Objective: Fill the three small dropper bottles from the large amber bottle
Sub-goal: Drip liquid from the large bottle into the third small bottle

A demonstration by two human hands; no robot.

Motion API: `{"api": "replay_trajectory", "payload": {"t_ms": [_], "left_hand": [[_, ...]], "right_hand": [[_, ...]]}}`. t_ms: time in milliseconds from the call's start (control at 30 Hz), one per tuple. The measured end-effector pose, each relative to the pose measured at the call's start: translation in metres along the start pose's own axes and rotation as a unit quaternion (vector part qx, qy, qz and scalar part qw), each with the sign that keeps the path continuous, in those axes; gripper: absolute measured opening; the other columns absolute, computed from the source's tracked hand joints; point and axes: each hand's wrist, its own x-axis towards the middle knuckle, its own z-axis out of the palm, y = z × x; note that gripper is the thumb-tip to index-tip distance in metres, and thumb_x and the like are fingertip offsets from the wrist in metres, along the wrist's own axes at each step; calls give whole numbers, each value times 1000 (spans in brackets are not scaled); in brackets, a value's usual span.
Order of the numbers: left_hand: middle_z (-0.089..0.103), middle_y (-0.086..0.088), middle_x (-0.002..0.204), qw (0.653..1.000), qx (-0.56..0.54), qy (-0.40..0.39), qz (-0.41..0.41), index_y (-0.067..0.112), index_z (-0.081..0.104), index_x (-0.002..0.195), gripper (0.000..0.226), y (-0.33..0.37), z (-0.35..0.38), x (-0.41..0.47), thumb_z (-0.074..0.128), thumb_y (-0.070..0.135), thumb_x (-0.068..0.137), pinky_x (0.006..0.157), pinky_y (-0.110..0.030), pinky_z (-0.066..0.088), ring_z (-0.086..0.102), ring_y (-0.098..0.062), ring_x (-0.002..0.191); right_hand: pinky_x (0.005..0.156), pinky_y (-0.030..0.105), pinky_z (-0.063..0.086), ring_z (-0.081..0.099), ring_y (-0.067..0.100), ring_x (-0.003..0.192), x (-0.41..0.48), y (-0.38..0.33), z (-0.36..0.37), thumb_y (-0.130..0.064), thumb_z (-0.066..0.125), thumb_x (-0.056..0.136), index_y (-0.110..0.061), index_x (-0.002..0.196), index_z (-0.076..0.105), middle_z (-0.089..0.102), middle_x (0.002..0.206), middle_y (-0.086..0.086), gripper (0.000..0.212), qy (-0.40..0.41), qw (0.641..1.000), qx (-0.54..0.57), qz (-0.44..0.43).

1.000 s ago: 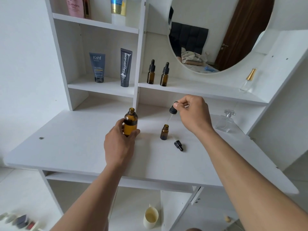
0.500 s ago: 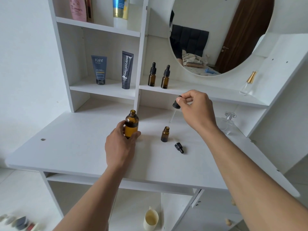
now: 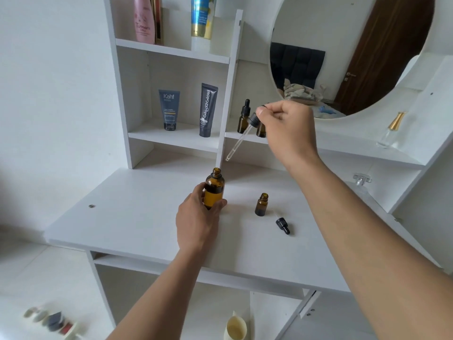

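Note:
The large amber bottle (image 3: 214, 190) stands uncapped on the white desk (image 3: 137, 217), and my left hand (image 3: 197, 222) grips its lower body. My right hand (image 3: 286, 128) pinches the black bulb of a long glass dropper (image 3: 241, 137), held tilted in the air with its tip above and just right of the large bottle's mouth. A small amber dropper bottle (image 3: 261, 204) stands open on the desk to the right, its small black cap (image 3: 282, 225) lying beside it. Two capped small dropper bottles stand on the shelf behind: one (image 3: 244, 117) is plain, the other (image 3: 261, 130) is mostly hidden by my right hand.
Two dark tubes (image 3: 169, 109) (image 3: 207, 110) stand on the left shelf, with taller bottles on the shelf above. A round mirror (image 3: 343, 55) hangs at the back right. A clear gold-capped bottle (image 3: 391, 130) and a clear glass perfume bottle (image 3: 362, 182) stand at right.
My right hand has lifted the long dropper away from the small open bottle, up and left toward the large bottle's mouth. My left hand keeps its grip on the large bottle.

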Motion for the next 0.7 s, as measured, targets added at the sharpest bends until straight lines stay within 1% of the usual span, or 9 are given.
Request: {"api": "replay_trajectory", "payload": {"t_ms": [100, 200, 333, 400, 500, 600, 700], "left_hand": [[68, 9, 107, 1000, 1, 1, -1, 33, 58, 125, 45, -1, 0, 1, 75, 36, 83, 84, -38, 52, 63, -18, 100], [69, 10, 106, 1000, 1, 0, -3, 34, 59, 123, 44, -1, 1, 1, 75, 36, 83, 82, -36, 51, 63, -17, 100], [68, 10, 105, 1000, -1, 0, -5, 34, 58, 124, 44, -1, 0, 1, 75, 36, 83, 81, -34, 49, 63, -16, 98], [68, 9, 104, 1000, 2, -2, -5, 34, 58, 124, 44, -1, 0, 1, 75, 37, 83, 79, -33, 49, 63, -17, 97], [68, 9, 103, 1000, 7, -2, -5, 34, 57, 124, 45, -2, 0, 1, 74, 38, 83, 78, -34, 49, 63, -17, 95], [69, 9, 101, 1000, 11, -1, -3, 35, 57, 122, 43, -2, 1, 1, 74, 39, 83, 78, -36, 50, 63, -17, 95], [69, 9, 99, 1000, 9, 0, -2, 35, 58, 121, 43, -2, 1, 1, 75, 40, 82, 78, -37, 51, 64, -16, 94]], "right_hand": [[68, 20, 51, 68, 4, 74, -3, -2, 13, -26, 68, 96, -24, 86, 70, 71, 76, -10, 10, -20, 1000, 2, -2], [67, 20, 48, 67, 5, 74, -7, 1, 22, -25, 68, 97, -20, 89, 72, 70, 75, -9, 10, -37, 999, -7, 3], [70, 24, 52, 68, 8, 75, -10, 6, 27, -24, 67, 97, -21, 87, 71, 70, 73, -10, 11, -53, 998, -22, 6], [70, 24, 53, 67, 6, 75, -12, 8, 30, -23, 67, 97, -22, 88, 70, 68, 73, -12, 10, -65, 997, -30, -1], [68, 17, 49, 62, -2, 73, -20, 11, 39, -23, 68, 97, -17, 95, 74, 65, 74, -17, 9, -105, 992, -60, -20], [67, 15, 48, 62, 2, 77, -31, 21, 51, -22, 68, 96, -15, 95, 75, 67, 80, -13, 11, -142, 985, -98, -28], [62, 12, 45, 58, -2, 72, -41, 31, 58, -24, 67, 96, -15, 95, 75, 63, 77, -15, 12, -162, 979, -126, -23]]}}
